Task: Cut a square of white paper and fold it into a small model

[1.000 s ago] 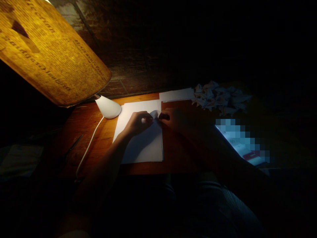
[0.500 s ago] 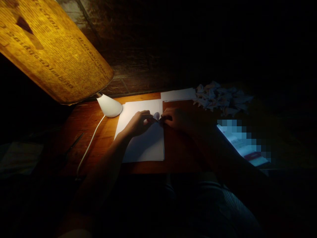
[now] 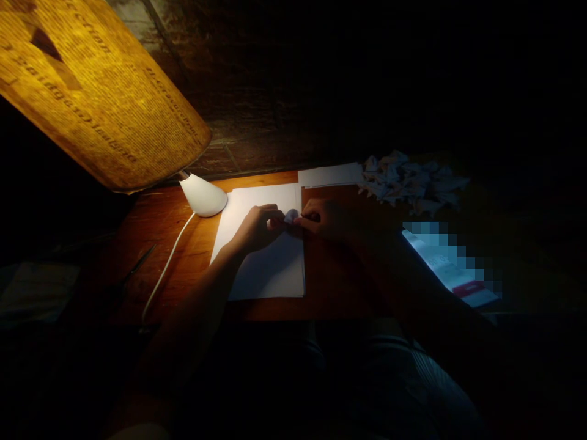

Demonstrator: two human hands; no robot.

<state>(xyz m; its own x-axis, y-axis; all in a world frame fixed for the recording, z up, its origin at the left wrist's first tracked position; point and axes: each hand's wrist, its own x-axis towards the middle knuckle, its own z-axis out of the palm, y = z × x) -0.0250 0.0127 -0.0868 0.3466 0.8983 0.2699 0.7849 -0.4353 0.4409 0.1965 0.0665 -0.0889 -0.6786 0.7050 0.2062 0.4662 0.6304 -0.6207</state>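
Between my two hands is a small folded piece of paper (image 3: pixel 290 216), pale and partly covered by fingers. My left hand (image 3: pixel 265 221) pinches its left side, above a stack of white paper sheets (image 3: pixel 261 275). On the other side, my right hand (image 3: pixel 321 217) grips it with thumb and forefinger, just past the stack's right edge. The paper's exact folds are too small and dim to make out. Shadow from my left arm falls across the lower part of the sheets.
A lamp with a glowing printed shade (image 3: pixel 105 98) and white base (image 3: pixel 204 195) stands at the left, its cord (image 3: pixel 167 263) running forward. Further paper slips (image 3: pixel 329 175) lie behind. A heap of folded paper pieces (image 3: pixel 413 183) and a lit phone (image 3: pixel 452 269) are at the right.
The folded paper has turned slightly and now looks wider and lower between my fingers. My right fingertips have shifted a little on it. The rest stays put.
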